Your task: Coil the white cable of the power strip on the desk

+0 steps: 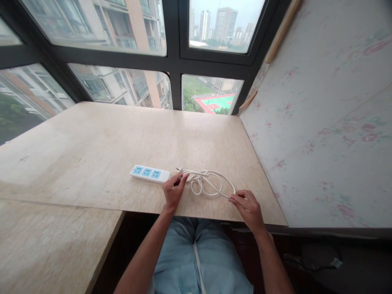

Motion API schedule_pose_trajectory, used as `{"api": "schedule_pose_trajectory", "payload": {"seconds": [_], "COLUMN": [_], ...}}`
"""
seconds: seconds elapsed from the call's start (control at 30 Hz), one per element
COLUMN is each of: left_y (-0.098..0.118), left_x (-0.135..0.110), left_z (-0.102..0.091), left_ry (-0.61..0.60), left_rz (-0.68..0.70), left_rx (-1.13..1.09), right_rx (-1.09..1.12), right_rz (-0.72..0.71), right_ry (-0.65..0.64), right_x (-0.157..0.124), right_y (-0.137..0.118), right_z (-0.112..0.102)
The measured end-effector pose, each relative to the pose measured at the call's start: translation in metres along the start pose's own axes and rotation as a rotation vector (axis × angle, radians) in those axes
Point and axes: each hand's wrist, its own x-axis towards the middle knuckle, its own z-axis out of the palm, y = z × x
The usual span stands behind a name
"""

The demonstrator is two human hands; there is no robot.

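A white power strip point(150, 173) with three blue socket panels lies flat on the beige stone sill. Its white cord point(216, 175) spreads to the right in loose, overlapping loops. Close to the strip's right end, my left hand point(175, 188) pinches the cord between thumb and fingers. My right hand point(247, 206) is closed on the outer right loop of the same cord, near the front edge. The plug point(179, 168) rests just beyond my left fingertips, its prongs pointing left. Part of the cord by the strip is hidden behind my left hand.
Dark-framed windows point(174, 61) rise behind the sill point(122, 134). A wall with flowered paper point(321, 122) bounds the right side, its paper peeling near the window. At lower left, another stone slab point(45, 241) juts forward. My legs point(196, 253) are below the front edge.
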Motion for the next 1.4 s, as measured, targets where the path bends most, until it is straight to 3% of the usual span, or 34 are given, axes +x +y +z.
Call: {"api": "schedule_pose_trajectory", "payload": {"seconds": [0.2, 0.37, 0.53, 0.63, 0.77, 0.9, 1.03, 1.23, 1.4], "left_y": [-0.001, -0.001, -0.002, -0.003, -0.004, -0.002, 0.000, -0.002, -0.003], "left_x": [0.000, 0.001, 0.001, 0.000, 0.000, 0.003, 0.005, 0.003, 0.001], "left_z": [0.001, 0.001, 0.001, 0.001, 0.000, 0.001, 0.001, 0.000, -0.001], "left_ry": [-0.022, -0.034, -0.033, -0.035, -0.035, -0.009, -0.009, -0.037, -0.084], "left_rz": [-0.101, -0.128, -0.105, -0.093, -0.121, -0.220, -0.287, -0.334, -0.381], "left_rx": [-0.087, -0.135, -0.130, -0.119, -0.129, -0.172, -0.234, -0.305, -0.342], "right_rx": [-0.066, -0.006, 0.057, 0.061, 0.069, 0.238, 0.388, 0.717, 1.084], "right_rz": [0.043, 0.059, 0.197, 0.309, 0.215, 0.189, 0.215, 0.328, 0.473], "right_ry": [-0.175, -0.121, -0.061, -0.146, -0.123, 0.029, 0.091, 0.102, 0.243], "right_x": [-0.008, 0.020, 0.065, 0.081, 0.087, 0.085, 0.081, 0.065, 0.061], "right_y": [-0.001, -0.039, -0.064, -0.063, -0.063, -0.070, -0.069, -0.056, -0.046], "right_z": [-0.002, -0.007, 0.024, 0.050, 0.059, 0.041, 0.028, 0.038, 0.048]}}
